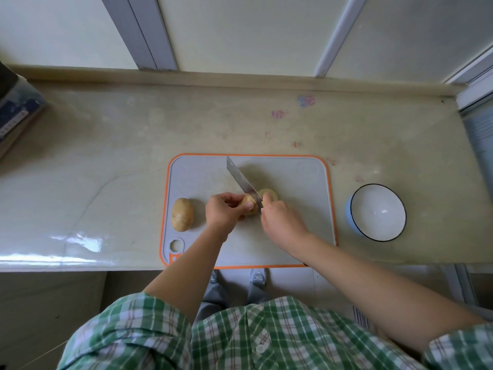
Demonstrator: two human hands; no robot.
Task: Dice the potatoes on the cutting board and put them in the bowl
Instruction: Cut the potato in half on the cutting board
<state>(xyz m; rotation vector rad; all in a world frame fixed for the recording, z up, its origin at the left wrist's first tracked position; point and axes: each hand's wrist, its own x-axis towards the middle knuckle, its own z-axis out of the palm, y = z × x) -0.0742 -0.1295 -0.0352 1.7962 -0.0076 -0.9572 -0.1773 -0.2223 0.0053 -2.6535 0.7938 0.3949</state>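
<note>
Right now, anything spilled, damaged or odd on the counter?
Nothing spilled or damaged. Only oddity: pink and purple smudges staining the countertop behind the cutting board. Bowl upright and empty. Left hand grips the potato, right hand the knife.

Soft, even daylight through the window [240, 30] lights the counter [120, 156] brightly, leaving only a faint shadow on the cutting board [293, 182]. White glare streaks the counter's near left edge. Wide-angle distortion bows the window's frames and counter ends; the shirt [266, 337] looks slightly soft.
</note>
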